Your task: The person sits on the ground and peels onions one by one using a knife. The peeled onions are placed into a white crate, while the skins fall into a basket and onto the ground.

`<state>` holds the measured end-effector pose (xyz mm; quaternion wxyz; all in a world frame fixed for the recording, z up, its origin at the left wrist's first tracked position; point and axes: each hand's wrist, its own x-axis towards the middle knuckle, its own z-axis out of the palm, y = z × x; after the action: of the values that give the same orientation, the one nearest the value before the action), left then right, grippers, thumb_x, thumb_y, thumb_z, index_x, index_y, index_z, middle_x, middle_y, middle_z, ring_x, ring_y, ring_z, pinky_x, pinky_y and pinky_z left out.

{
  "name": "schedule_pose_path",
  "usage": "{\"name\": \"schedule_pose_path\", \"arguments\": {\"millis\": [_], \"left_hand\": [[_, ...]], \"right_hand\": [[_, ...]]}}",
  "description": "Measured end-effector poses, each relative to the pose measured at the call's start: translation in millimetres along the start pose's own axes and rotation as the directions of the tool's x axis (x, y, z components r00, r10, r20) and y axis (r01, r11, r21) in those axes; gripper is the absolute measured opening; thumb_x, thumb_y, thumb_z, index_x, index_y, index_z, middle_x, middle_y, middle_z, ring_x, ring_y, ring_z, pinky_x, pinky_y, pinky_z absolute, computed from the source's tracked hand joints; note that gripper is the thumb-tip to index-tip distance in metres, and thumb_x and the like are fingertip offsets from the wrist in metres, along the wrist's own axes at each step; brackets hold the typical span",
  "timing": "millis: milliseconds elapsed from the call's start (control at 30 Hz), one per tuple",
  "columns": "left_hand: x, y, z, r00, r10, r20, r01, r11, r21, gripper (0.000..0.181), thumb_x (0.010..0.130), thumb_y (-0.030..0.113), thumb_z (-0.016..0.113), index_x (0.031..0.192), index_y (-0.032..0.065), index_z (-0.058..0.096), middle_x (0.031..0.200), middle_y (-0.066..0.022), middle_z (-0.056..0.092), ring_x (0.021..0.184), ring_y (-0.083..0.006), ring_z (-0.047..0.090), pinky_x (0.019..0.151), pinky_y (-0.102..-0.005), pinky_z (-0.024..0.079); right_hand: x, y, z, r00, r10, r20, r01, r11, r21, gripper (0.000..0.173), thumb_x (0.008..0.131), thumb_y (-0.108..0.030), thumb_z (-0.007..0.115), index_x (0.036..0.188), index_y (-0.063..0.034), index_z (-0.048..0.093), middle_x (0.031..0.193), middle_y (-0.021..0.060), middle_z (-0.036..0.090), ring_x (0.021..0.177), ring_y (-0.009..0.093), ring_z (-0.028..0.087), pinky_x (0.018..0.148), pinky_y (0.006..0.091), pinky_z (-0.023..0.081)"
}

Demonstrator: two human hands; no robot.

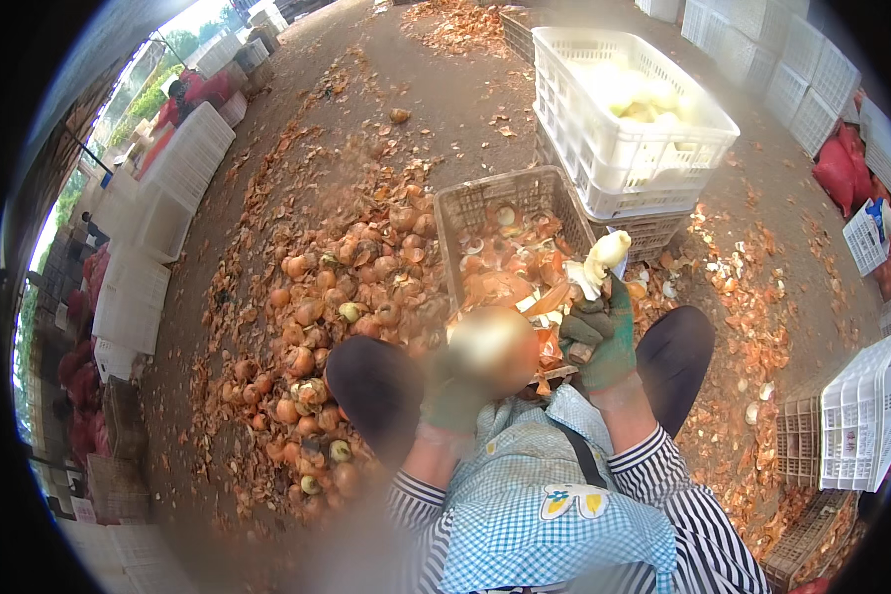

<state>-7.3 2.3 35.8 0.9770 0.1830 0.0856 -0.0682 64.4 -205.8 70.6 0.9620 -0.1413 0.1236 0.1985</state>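
Observation:
My left hand (453, 397), in a green glove, holds a partly peeled onion (492, 353). A blur covers the onion and fingers; its top looks pale and its right side brown. My right hand (609, 338), gloved green with grey fingers, is closed around a short-handled knife (582, 352). Only the handle's end and a sliver of blade show. Pale onion peelings (601, 261) cling by the blade above my fist. Between my knees stands a brown plastic crate (445, 245) holding onion skins and trimmings (508, 256).
Unpeeled onions (327, 297) lie heaped left of the crate among dry skins. Beyond it, a white crate (631, 167) of peeled onions stands stacked on other crates. More crates (861, 412) stand at right; white crates (130, 304) and red mesh sacks line the left.

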Motion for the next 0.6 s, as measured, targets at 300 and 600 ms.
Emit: {"name": "schedule_pose_path", "arguments": {"millis": [300,600], "left_hand": [[25,10,-2,0.941,0.331,-0.063,-0.138,0.548,0.825,0.076,0.078,0.017,0.079,0.141,-0.0023,0.041,0.129,-0.0153,0.057,0.116,-0.0255,0.059,0.098,-0.0375,0.051],[24,1,7,0.940,0.320,-0.122,-0.027,0.424,0.905,0.075,0.076,0.021,0.081,0.138,-0.0026,0.046,0.125,-0.0146,0.061,0.110,-0.0227,0.062,0.095,-0.0356,0.052]], "right_hand": [[-10,-15,-45,0.993,-0.111,0.042,0.063,0.188,-0.980,0.076,0.099,-0.044,0.056,0.156,-0.0086,0.021,0.070,0.0046,0.061,0.049,0.011,0.054,0.045,0.0274,0.046],[-11,29,-65,0.927,0.000,0.375,0.314,-0.546,-0.777,0.062,0.100,-0.047,0.049,0.146,-0.0064,0.042,0.077,0.0182,0.067,0.068,0.034,0.067,0.058,0.0405,0.052]]}}
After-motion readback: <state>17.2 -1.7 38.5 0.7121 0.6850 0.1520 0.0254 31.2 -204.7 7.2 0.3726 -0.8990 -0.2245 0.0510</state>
